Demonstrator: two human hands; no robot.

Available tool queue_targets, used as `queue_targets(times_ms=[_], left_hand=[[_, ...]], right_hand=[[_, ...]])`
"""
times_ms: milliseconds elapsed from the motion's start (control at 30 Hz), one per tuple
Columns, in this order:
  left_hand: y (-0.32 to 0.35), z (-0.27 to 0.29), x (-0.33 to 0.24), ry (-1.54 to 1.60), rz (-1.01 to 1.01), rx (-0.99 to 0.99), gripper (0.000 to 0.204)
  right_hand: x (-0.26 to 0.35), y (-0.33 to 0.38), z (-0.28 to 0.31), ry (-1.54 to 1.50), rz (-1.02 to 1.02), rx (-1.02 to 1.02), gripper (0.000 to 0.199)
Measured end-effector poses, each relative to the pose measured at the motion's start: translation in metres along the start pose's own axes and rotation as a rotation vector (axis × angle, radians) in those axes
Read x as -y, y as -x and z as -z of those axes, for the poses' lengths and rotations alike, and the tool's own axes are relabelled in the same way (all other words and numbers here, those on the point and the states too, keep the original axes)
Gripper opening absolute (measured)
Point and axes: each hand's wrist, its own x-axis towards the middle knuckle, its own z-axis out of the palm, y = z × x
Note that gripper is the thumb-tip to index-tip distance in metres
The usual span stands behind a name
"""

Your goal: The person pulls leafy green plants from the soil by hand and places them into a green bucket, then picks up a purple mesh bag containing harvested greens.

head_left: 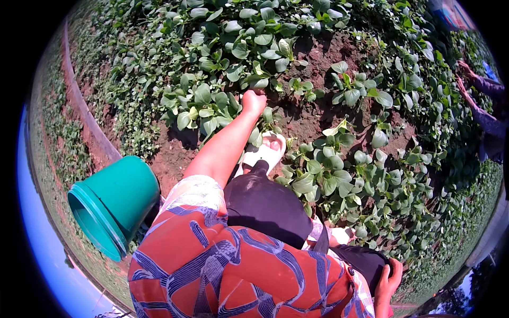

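A person seen from above, through a round fisheye view, bends over a sunlit patch of broad-leaved green plants. The left arm reaches forward to the upper middle of the view, where the left hand (254, 103) is curled into a fist, low among the leaves. A leafy plant (259, 83) sits directly beyond the fist, touching or nearly touching it; whether a stem is gripped inside the fingers, I cannot tell. The right hand (388, 280) is at the lower right, resting on the dark trousers (273, 204) near the knee, its fingers loosely bent and apart, with nothing seen in it.

Below the left hand, a pale shoe (265, 152) stands on reddish-brown soil (310, 119), with more green plants (336, 175) just to its right. The person wears an orange-red shirt (254, 265) with blue and white swirls.

To the left of the person, a green bucket (130, 183) lies tipped over, its mouth facing the lower left. A pale curved strip (79, 100) runs along the ground beyond it. At the far right edge, another person's hands (462, 87) and purple sleeves (490, 122) reach in over the plants
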Motion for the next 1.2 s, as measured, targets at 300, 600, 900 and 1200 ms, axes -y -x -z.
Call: queue_targets(times_ms=[300,600,900,1200], left_hand=[[-0.011,-0.002,-0.037,-0.144,-0.245,-0.006,0.038],[-0.014,0.004,-0.031,-0.052,-0.447,-0.053,0.031],[-0.065,-0.004,-0.020,0.515,0.240,-0.313,0.005],[-0.100,-0.021,-0.044,0.148,0.036,-0.356,0.014]], right_hand=[[0.006,0.000,0.001,0.021,-0.008,0.039,0.016],[0.007,0.000,0.003,0.049,-0.001,0.059,0.016],[0.010,-0.002,0.011,0.209,-0.033,0.139,0.026],[0.032,-0.002,0.013,0.181,-0.117,0.177,0.026]])
